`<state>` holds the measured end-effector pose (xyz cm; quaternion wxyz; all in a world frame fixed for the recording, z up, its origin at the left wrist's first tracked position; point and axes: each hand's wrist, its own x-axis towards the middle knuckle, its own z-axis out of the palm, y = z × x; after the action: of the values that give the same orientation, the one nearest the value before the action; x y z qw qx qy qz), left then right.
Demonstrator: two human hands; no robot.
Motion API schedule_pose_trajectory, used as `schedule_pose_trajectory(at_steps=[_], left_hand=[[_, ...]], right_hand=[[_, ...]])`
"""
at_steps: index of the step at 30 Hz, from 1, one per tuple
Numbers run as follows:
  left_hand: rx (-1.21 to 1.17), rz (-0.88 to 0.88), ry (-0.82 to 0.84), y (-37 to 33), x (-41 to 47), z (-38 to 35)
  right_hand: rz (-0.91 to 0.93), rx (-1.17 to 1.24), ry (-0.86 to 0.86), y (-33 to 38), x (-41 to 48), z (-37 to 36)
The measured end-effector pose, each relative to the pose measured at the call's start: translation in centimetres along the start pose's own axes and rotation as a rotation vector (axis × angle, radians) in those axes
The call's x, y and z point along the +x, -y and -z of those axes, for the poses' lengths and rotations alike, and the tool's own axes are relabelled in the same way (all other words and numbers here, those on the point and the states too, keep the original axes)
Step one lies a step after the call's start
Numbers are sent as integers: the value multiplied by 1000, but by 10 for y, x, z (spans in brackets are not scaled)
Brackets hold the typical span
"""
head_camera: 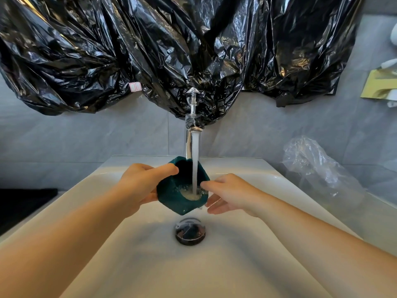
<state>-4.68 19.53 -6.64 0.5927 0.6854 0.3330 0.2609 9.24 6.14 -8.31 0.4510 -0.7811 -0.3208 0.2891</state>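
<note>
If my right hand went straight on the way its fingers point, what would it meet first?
Most likely the green cup held by the left hand under the tap: the right hand points left at its rim, nearly touching.

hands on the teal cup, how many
2: the left hand grips the teal cup on its left side; the right hand touches its right rim.

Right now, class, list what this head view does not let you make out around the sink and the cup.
Head view: the wall behind the black plastic, which covers it.
Head view: the cup floor, under bubbling water.
Head view: fingers of the left hand, under the cup.
Head view: the yellow pack, cut by the right edge.
Head view: the tap foot, behind the cup.
</note>
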Motion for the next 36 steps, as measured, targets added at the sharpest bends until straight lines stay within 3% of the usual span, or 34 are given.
schedule_pose_trajectory(at_steps=[4,8,12,17,22,26,30,33,36], left_hand=[[80,-30,-8,2,0,-1],[72,-32,21,6,0,0],[33,-43,75,-1,1,2],[158,43,249,1,-4,1],[91,8,115,3,1,-4],[44,-21,17,1,1,-2],[138,-95,-23,-2,-2,0],[204,-133,3,-2,-7,-4],[228,-120,35,0,-9,-5]], right_hand=[[118,-141,38,3,-4,1],[111,-112,45,2,-4,-3],[6,110,60,2,-2,-4],[-128,459,38,-1,0,-8],[-173,550,69,1,-1,-16],[-199,312,184,5,-5,-11],[-17,-121,2,6,-3,1],[122,-178,-25,10,-5,1],[88,-222,23,7,-4,1]])
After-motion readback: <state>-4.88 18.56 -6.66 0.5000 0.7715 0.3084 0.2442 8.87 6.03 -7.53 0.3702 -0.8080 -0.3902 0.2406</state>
